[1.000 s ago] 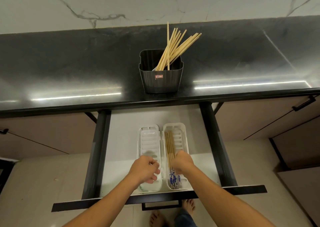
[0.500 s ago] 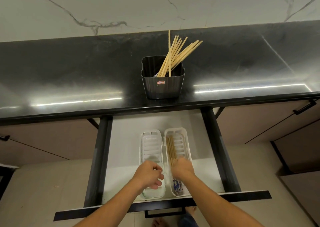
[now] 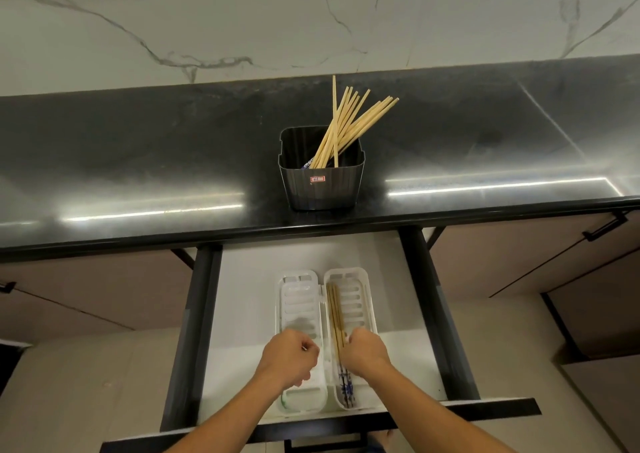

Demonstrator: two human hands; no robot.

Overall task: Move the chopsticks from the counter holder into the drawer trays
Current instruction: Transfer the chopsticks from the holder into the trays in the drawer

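1. Counted up: one black ribbed plastic holder (image 3: 322, 184), two white slotted plastic trays, two hands. Roughly a dozen plain light wooden chopsticks (image 3: 349, 123) are stuck in the holder, but they're too bunched for an exact count. Three or four wooden chopsticks with blue-and-white patterned ends (image 3: 334, 310) are laid in the right tray (image 3: 362, 293).
2. The left tray (image 3: 298, 300) is seen with nothing in it. The two trays are set side by side, touching, near the front edge of the open white drawer (image 3: 249, 297).
3. The holder is parked close to the front edge of the glossy black counter (image 3: 138, 162), right above the drawer.
4. Around it: a white marble wall (image 3: 207, 20) behind, beige cabinet fronts with a black handle (image 3: 604, 227) on the right.
5. In the way: the middle of the patterned chopsticks is covered by the right hand (image 3: 365, 352), and the left tray's near part by the left hand (image 3: 289, 359).
6. The right hand's fingers are curled down onto the patterned chopsticks, pinching them. The left hand's fingers are curled in, with nothing seen in them.
7. Direction: the patterned chopsticks lie flat, long axis front to back in the drawer, patterned ends toward the front edge. The holder bunch is fanned upward and leaned toward the counter's back right, one stick nearly upright.
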